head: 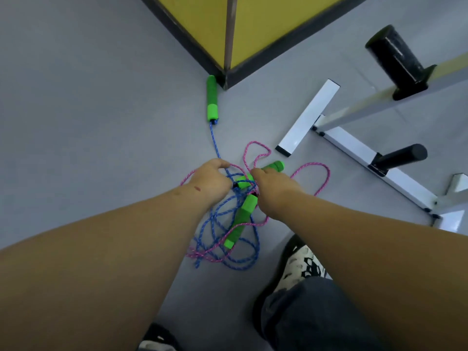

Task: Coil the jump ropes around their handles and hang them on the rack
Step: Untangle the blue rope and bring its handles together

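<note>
Hands apart, left hand point(211, 179) and right hand point(272, 184) each with fingers curled into tangled blue rope point(229, 239) and pink rope point(312, 171) on the floor point(88, 110).

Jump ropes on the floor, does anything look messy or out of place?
Yes. The blue rope and pink rope lie tangled in one heap, and one green handle sits apart by the yellow wall corner.
</note>
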`<control>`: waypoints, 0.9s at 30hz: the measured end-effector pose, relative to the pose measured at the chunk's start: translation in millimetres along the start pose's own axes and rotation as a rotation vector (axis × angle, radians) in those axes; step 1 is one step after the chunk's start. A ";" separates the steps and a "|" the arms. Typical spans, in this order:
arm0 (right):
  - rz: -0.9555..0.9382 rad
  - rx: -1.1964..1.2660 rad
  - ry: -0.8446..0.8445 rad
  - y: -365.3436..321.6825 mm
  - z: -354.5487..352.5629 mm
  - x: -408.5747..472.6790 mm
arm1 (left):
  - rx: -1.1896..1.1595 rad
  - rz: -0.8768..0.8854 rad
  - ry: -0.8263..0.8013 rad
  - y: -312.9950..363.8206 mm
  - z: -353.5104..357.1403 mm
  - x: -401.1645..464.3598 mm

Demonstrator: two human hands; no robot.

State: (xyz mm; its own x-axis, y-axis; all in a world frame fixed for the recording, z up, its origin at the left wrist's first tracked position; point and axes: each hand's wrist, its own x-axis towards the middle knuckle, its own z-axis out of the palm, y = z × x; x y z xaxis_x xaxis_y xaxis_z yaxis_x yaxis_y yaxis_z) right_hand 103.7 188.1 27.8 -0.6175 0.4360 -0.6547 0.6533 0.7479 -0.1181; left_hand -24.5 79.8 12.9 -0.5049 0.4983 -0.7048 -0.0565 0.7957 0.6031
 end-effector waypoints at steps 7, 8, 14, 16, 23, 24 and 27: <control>-0.075 0.056 -0.118 3.4 30.7 30.1 | 0.230 0.035 -0.109 -22.7 51.8 54.8; -0.084 0.069 -0.123 4.0 32.5 31.0 | 0.240 0.038 -0.110 -27.5 57.2 59.8; -0.045 0.166 -0.136 5.6 26.2 27.3 | 0.149 -0.002 -0.050 -35.6 74.9 69.4; -0.020 0.190 -0.147 5.1 20.6 24.2 | 0.220 0.004 -0.062 -28.8 75.7 70.2; -0.015 0.271 -0.133 -2.8 14.9 16.8 | 0.294 -0.020 -0.016 -20.4 88.6 72.0; -0.010 0.295 -0.119 -3.2 15.7 17.1 | 0.296 -0.018 0.004 -21.7 89.9 73.3; 0.062 0.370 -0.071 -0.6 19.3 15.5 | 0.331 -0.027 -0.019 -24.3 95.3 74.5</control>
State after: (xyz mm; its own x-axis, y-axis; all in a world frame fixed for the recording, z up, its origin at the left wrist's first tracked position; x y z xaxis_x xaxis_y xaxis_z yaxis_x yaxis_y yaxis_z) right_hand 102.2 184.8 3.3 -0.5481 0.4293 -0.7178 0.8107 0.4839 -0.3296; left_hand 21.4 130.4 -89.9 -0.4906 0.4792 -0.7278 0.2149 0.8760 0.4319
